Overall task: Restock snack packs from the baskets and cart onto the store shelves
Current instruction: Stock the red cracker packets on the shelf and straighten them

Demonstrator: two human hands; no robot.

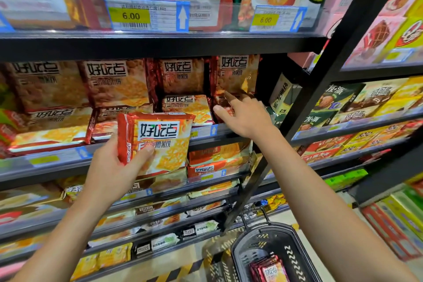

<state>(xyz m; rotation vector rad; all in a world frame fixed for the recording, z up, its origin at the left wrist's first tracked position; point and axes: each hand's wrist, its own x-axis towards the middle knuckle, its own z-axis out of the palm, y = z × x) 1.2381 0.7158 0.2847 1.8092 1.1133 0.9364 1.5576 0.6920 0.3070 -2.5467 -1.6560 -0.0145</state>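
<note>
Pack point(158, 142) gripped in left hand point(114, 167) | right hand point(245, 112) fingers spread at shelf point(206, 131) stack | clear gap, slide flat, label forward.

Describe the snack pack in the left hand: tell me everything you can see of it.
The snack pack is a glossy, pillow-shaped plastic wrapper, red along its left side and top edge, with a white label panel bearing dark Chinese characters and a picture of golden crackers. It looks sealed and full. The left hand grips its lower left corner, thumb across the front, holding it upright, slightly tilted, in front of the shelf edge. Nothing else touches it.
</note>
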